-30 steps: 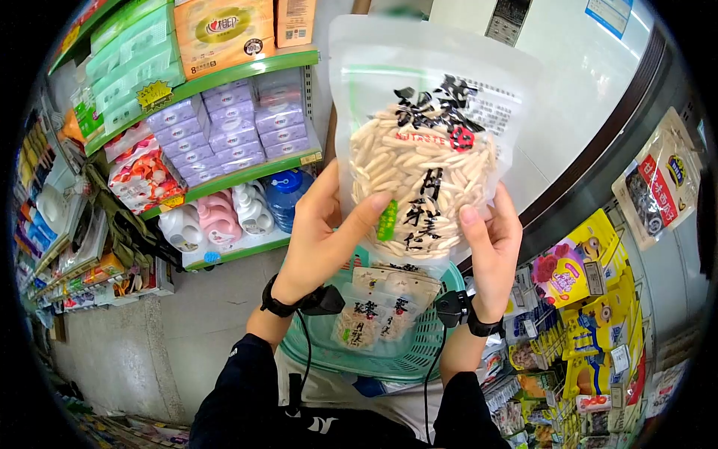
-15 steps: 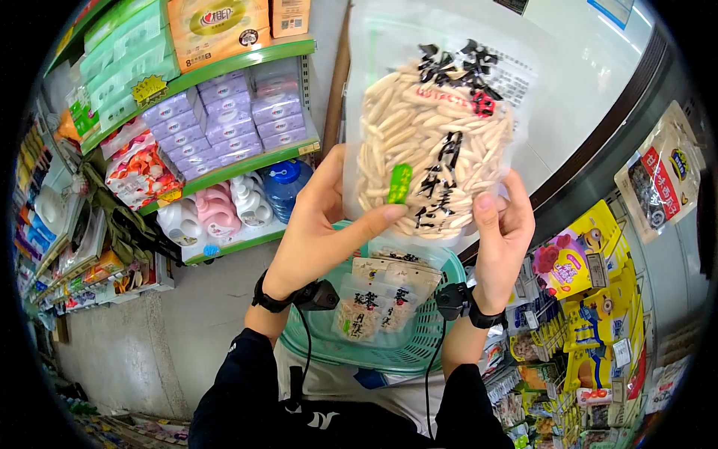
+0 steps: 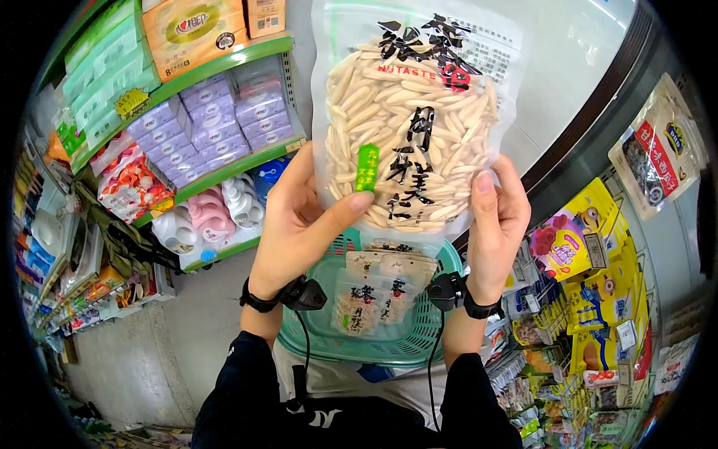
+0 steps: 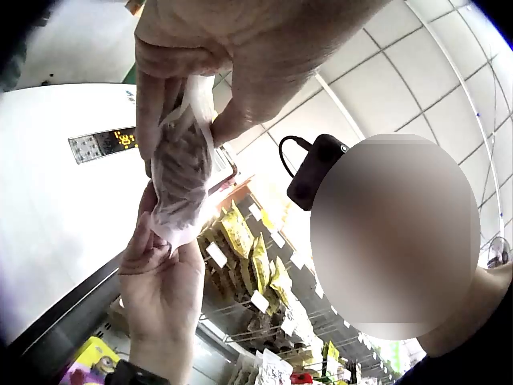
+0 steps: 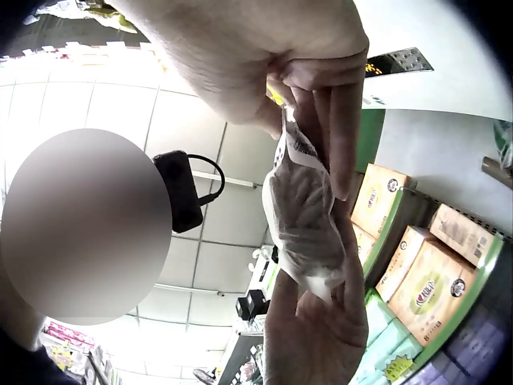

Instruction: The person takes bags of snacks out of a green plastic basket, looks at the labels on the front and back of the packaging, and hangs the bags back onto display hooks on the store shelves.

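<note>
A large clear-fronted bag of pale slivered kernels (image 3: 419, 150) is held upright between both hands, its printed front facing the head camera. My left hand (image 3: 299, 224) pinches the lower left edge, thumb on the front beside a green label. At the lower right edge my right hand (image 3: 497, 224) grips with the thumb on the front and fingers behind. Both wrist views show the bag (image 4: 183, 172) (image 5: 304, 216) edge-on between the hands. Below it, a green basket (image 3: 441, 322) contains several smaller bags (image 3: 374, 303).
Shelves on the left carry purple tissue packs (image 3: 217, 127), orange packs (image 3: 196, 34) and bottles (image 3: 212, 213). Hanging snack packets (image 3: 598, 299) line the right side, with a dark-fruit or seed bag (image 3: 658, 146) above. Beyond the held bag stands a white panel (image 3: 568, 60).
The large bag and both hands have shifted left and lower in the head view since a second ago. The bag appears larger, and both hands keep hold of it.
</note>
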`<action>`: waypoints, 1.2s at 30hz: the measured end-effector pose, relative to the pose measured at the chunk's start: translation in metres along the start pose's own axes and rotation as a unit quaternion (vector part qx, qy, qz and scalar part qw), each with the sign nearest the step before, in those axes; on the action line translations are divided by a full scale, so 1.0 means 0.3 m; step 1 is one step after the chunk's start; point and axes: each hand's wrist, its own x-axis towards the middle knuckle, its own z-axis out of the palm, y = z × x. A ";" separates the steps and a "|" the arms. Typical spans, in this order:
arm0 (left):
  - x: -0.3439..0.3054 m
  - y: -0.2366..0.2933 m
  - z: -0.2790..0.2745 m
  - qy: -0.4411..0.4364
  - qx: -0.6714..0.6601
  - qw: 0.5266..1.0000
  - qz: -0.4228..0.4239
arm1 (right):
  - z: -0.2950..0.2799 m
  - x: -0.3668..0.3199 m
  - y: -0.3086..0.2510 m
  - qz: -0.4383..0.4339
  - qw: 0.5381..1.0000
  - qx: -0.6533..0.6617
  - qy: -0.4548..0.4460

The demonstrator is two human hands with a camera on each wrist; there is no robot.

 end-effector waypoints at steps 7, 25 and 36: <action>-0.007 0.005 0.005 0.002 -0.009 1.000 0.004 | 0.040 0.003 -0.021 -0.012 0.999 -0.025 0.044; 0.026 -0.089 0.024 0.111 0.324 0.922 0.182 | 0.083 -0.008 0.025 0.007 0.992 -0.005 -0.124; 0.003 -0.005 0.063 -0.178 0.459 0.851 0.184 | 0.063 -0.017 0.036 0.011 0.993 0.120 0.013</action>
